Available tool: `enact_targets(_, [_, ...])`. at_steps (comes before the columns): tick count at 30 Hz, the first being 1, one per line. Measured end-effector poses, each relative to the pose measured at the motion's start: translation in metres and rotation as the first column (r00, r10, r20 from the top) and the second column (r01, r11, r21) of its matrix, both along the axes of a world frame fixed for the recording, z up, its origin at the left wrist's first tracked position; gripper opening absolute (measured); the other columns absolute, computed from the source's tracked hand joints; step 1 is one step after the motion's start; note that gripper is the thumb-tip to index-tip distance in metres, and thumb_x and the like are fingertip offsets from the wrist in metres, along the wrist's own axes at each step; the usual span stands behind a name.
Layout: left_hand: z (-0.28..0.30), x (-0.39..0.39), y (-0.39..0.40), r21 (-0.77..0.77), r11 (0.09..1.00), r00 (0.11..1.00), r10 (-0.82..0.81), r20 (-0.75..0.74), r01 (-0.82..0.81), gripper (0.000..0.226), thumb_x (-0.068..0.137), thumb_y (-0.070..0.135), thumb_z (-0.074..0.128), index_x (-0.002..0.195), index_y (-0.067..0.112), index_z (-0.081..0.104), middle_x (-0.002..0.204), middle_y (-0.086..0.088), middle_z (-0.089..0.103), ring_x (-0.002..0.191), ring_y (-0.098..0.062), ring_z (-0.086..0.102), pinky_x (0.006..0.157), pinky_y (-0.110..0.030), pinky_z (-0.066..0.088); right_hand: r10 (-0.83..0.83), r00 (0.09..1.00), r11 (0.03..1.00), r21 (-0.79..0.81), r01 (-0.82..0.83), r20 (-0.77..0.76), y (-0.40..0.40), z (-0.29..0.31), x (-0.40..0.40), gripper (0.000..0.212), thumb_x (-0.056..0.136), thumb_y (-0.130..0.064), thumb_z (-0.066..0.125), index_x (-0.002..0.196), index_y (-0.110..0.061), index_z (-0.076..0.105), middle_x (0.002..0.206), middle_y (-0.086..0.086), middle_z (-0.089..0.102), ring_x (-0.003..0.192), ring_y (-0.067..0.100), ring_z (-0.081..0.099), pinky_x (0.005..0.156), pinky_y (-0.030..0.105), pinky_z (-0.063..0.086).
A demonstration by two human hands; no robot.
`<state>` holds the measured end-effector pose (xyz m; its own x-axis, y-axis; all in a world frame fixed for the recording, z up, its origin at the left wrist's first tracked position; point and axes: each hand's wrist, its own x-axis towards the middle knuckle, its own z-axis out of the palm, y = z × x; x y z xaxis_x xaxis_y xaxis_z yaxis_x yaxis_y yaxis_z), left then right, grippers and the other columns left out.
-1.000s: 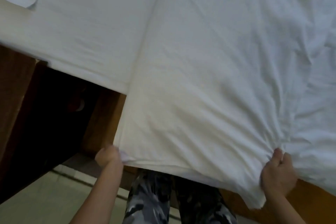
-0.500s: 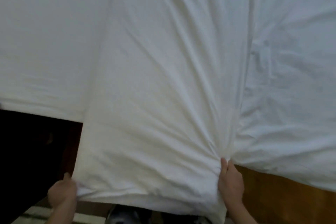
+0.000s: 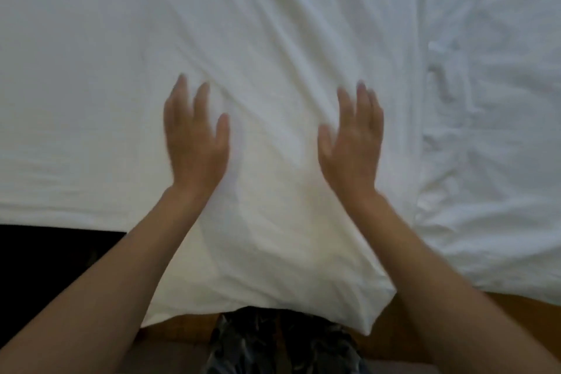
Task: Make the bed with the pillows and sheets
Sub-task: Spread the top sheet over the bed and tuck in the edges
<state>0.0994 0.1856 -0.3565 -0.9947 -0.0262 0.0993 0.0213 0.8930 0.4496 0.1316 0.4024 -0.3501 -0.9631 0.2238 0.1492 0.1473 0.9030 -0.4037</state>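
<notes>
The step in hand is judged to be smoothing the top sheet (image 3: 273, 130), a white folded layer that runs from the upper centre of the frame down to the lower centre, where its near edge hangs over the wooden bed frame (image 3: 516, 310). The left hand (image 3: 194, 143) and the right hand (image 3: 352, 146) are both over this layer at mid-frame, well apart, palms down and fingers extended. Neither grip holds anything; both are released and flat, and the motion blur makes it unclear whether the palms press the cloth or hover just above it. Diagonal creases cross the cloth between and above the hands. A second white sheet (image 3: 491, 161), more heavily wrinkled, lies to the right of the frame, and a flatter white area fills the left. No pillow can be identified with certainty. The next move probably calls for sweeping both palms outward and away to flatten the creases, then aligning the hanging edge with the bed frame. Patterned trousers (image 3: 282, 343) show at the bottom centre.
</notes>
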Motion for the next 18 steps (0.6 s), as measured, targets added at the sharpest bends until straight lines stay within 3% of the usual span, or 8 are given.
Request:
enact_targets(3, [0.008,-0.054,0.032,-0.128,0.978,0.983,-0.172,-0.069,0.163,0.049,0.099,0.031,0.041,0.145,0.012,0.04,0.157,-0.019,0.023,0.145,-0.034,0.022,0.12,-0.04,0.014,0.116,0.992,0.985,0.12,-0.121,0.049,0.002,0.017,-0.093,0.06,0.094,-0.034,0.044,0.149,-0.015,0.031,0.157,0.015,0.023,0.145,0.033,0.017,0.117,0.047,0.012])
enact_targets(7, [-0.011,-0.081,0.022,-0.22,0.947,0.972,-0.23,0.045,0.234,0.053,0.101,0.036,0.033,0.15,0.015,0.033,0.16,-0.015,0.016,0.148,-0.032,0.014,0.12,-0.043,0.008,0.085,0.962,0.985,0.122,-0.121,0.261,0.009,0.0,-0.146,0.06,0.1,-0.042,0.03,0.154,-0.021,0.013,0.161,0.009,0.01,0.148,0.028,0.006,0.119,0.045,0.005])
enact_targets(9, [-0.039,-0.051,-0.005,-0.264,0.936,0.971,-0.209,0.113,0.232,0.056,0.101,0.037,0.03,0.15,0.011,0.032,0.159,-0.018,0.021,0.147,-0.034,0.018,0.119,-0.048,0.01,0.173,0.918,0.96,0.148,-0.238,0.356,-0.015,-0.039,-0.108,0.059,0.1,-0.043,0.028,0.153,-0.018,0.018,0.159,0.014,0.014,0.147,0.033,0.013,0.118,0.049,0.011])
enact_targets(11, [-0.06,0.003,-0.032,-0.284,0.94,0.975,-0.144,0.17,0.189,0.058,0.1,0.036,0.03,0.149,0.006,0.03,0.157,-0.02,0.023,0.146,-0.035,0.021,0.118,-0.048,0.011,0.377,0.874,0.893,0.128,-0.43,0.305,-0.05,-0.066,-0.034,0.058,0.097,-0.042,0.03,0.149,-0.016,0.031,0.156,0.017,0.024,0.144,0.035,0.021,0.115,0.051,0.017])
enact_targets(14, [-0.063,0.084,-0.052,-0.286,0.942,0.955,-0.094,0.282,0.177,0.059,0.097,0.033,0.033,0.147,0.001,0.032,0.155,-0.025,0.025,0.143,-0.039,0.024,0.116,-0.05,0.016,0.652,0.672,0.707,0.039,-0.706,0.35,-0.084,-0.068,0.073,0.055,0.099,-0.042,0.032,0.15,-0.021,0.03,0.158,0.011,0.02,0.147,0.03,0.014,0.118,0.048,0.011])
enact_targets(18, [-0.046,0.127,-0.054,-0.23,0.953,0.931,-0.106,0.349,0.195,0.057,0.096,0.031,0.035,0.143,-0.001,0.038,0.153,-0.026,0.029,0.14,-0.041,0.028,0.111,-0.056,0.024,0.81,0.458,0.487,0.016,-0.873,0.367,-0.085,-0.049,0.105,0.053,0.101,-0.042,0.035,0.149,-0.021,0.033,0.157,0.01,0.026,0.145,0.029,0.02,0.119,0.047,0.009])
